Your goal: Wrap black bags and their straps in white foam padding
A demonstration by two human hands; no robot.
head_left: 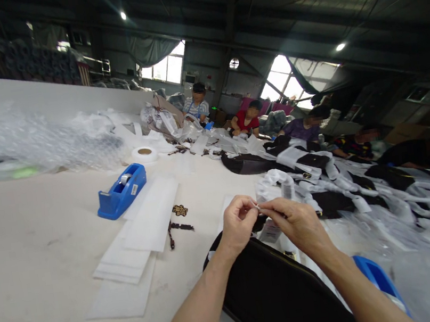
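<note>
Both hands meet at the fingertips over the far end of a black bag (pixel 276 286) with a zip along its edge. My left hand (pixel 241 219) is closed in a pinch, thumb against index finger. Pressed close to it, my right hand (pixel 294 221) pinches at the same spot. Something small and pale shows between the fingertips, too small to name. White wrapping (pixel 277 181) stands just beyond the hands, around what looks like the bag's handle. The near end of the bag runs out of view between my forearms.
Left of the hands lie white sheets (pixel 152 213), a leopard-print charm (pixel 180 210) and a dark strap piece (pixel 182 226). A blue tape dispenser (pixel 122 192) stands behind them; another blue dispenser (pixel 379 279) is by my right forearm. Wrapped black bags (pixel 334 202) crowd the right; several people sit beyond.
</note>
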